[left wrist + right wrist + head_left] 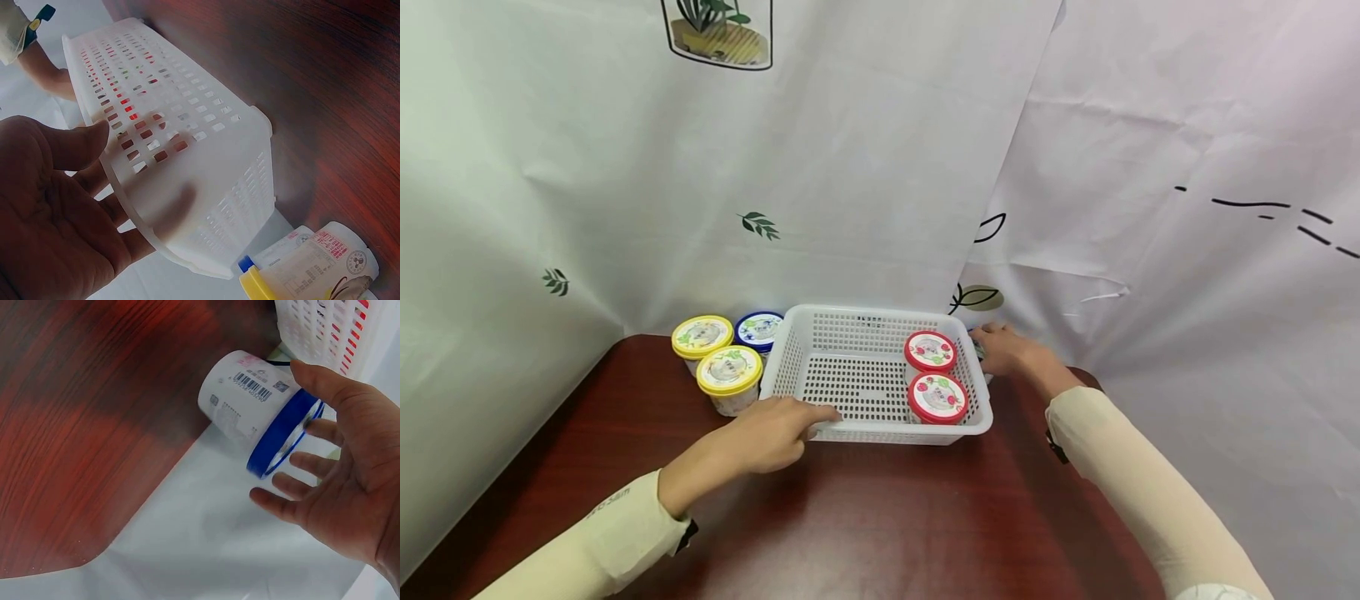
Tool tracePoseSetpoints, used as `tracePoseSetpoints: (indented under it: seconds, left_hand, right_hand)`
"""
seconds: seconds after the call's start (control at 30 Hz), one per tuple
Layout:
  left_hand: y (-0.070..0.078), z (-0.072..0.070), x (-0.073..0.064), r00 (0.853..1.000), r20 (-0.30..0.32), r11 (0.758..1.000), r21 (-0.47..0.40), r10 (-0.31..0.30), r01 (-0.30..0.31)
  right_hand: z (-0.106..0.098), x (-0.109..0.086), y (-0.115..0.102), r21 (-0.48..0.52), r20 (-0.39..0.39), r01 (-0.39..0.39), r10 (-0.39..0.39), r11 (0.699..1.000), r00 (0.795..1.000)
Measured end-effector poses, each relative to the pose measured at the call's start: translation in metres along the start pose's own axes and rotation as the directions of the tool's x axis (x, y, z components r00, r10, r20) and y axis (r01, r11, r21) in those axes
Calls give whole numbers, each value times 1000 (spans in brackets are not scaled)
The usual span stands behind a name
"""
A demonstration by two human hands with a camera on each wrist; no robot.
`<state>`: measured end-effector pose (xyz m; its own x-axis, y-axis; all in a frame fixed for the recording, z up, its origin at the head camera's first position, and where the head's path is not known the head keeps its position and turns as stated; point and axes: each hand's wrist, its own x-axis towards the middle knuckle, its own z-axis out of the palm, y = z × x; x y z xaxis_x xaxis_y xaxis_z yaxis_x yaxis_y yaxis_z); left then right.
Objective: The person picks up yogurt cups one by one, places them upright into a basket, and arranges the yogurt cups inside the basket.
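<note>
A white plastic basket (pixel 880 428) stands on the table, holding two tubs with red lids, one (pixel 931 353) behind the other (pixel 938 398), at its right end. My left hand (pixel 769 435) grips the near rim toward its left corner. In the left wrist view the thumb lies on the outer wall, and the other fingers reach over to the inside. Beyond the basket's right end, my right hand (pixel 1002 350) is at a white tub with a blue lid (pixel 250 403). Its fingers are spread around the lid, with the thumb close to the lid's edge. The head view mostly hides this tub.
Left of the basket stand two tubs with yellow lids, a rear one (pixel 702 336) and a front one (pixel 730 372), beside another blue-lidded tub (pixel 759 331). A pale cloth (pixel 865 167) hangs right behind the dark red wooden table (pixel 880 517).
</note>
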<state>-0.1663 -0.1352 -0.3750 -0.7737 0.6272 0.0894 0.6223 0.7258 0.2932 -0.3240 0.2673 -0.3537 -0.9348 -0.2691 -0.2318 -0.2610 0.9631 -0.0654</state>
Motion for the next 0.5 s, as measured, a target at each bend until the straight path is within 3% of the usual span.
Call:
tracePoseSetpoints:
  seconds: [0.23,0.5]
  left_hand:
    - [0,0,-1,1000,1,1000,-3,6,-6]
    - [0,0,0,1000,-9,1000,-7,14,-14]
  right_hand:
    - [28,43,39,-46,-54,18,-20,999,998]
    - [20,34,39,-4,-48,30,-30,1000,998]
